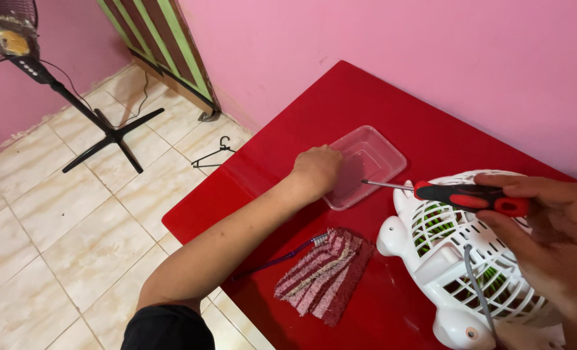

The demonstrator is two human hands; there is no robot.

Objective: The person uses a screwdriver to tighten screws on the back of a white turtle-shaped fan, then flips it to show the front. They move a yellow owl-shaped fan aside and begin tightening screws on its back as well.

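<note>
left hand [317, 167] lay closed, knuckles up, in the clear tray [366, 165]; right hand [548, 220] pinched the screwdriver [470, 196], best kept level above the fan housing [470, 259].

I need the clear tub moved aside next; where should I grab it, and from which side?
Take the clear plastic tub by its raised rim at the far right corner, coming from above. It lies flat and shallow, the left hand covers its near-left edge, and the screwdriver tip hovers by its near-right edge.
</note>
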